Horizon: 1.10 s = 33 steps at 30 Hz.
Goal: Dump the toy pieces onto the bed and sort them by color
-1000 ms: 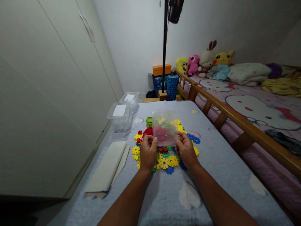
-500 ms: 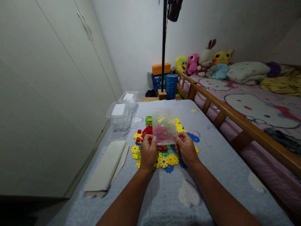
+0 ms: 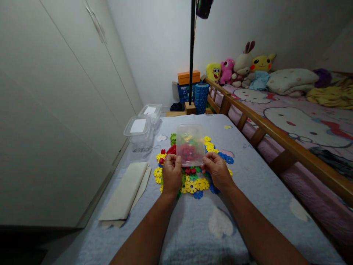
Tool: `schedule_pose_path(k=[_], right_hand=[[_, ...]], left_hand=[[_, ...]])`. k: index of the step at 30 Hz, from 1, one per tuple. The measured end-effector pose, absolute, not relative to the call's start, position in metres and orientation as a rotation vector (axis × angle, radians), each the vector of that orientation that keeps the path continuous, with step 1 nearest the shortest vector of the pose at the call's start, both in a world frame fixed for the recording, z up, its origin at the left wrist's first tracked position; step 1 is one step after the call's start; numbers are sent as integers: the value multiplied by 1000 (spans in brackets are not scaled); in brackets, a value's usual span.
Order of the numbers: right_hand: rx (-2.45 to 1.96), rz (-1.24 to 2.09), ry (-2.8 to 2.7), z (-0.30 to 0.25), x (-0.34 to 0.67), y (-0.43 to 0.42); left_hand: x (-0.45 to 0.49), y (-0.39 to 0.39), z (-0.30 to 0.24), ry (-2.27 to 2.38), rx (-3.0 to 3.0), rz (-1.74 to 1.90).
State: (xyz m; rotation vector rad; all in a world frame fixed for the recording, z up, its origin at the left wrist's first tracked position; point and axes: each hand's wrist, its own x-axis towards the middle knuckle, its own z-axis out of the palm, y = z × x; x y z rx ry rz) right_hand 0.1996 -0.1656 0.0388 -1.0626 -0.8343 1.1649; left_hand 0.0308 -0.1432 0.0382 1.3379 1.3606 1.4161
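Both hands hold a clear, rectangular plastic lid [image 3: 190, 145] by its near corners, above a spread of colourful plastic pieces. My left hand [image 3: 172, 173] pinches the near left corner, thumb on top. At the near right corner, my right hand [image 3: 217, 170] grips with thumb and fingers. Red, green and yellow pieces show blurred through the plastic. Around and below it lie yellow snowflake discs [image 3: 191, 186], blue discs [image 3: 226, 157] and small red blocks [image 3: 190, 170]. Green pieces [image 3: 173, 138] sit by its far left edge. The hands hide part of the pile.
Two clear lidded containers [image 3: 138, 134] with white labels stand at the table's left edge. Folded off-white card [image 3: 125, 193] lies nearer me. A wooden bed rail [image 3: 259, 116] runs along the right, and a black pole [image 3: 191, 55] rises beyond the table's far edge.
The lid and both hands have shifted very slightly left over the pieces. The grip is the same, and the whole view has tilted a little.
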Motion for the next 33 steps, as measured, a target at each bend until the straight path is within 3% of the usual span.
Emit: schedule_pose_path(k=[33], right_hand=[[-1038, 1211, -798, 36, 198, -164]], left_hand=[[34, -142, 40, 1133, 1046, 1490]])
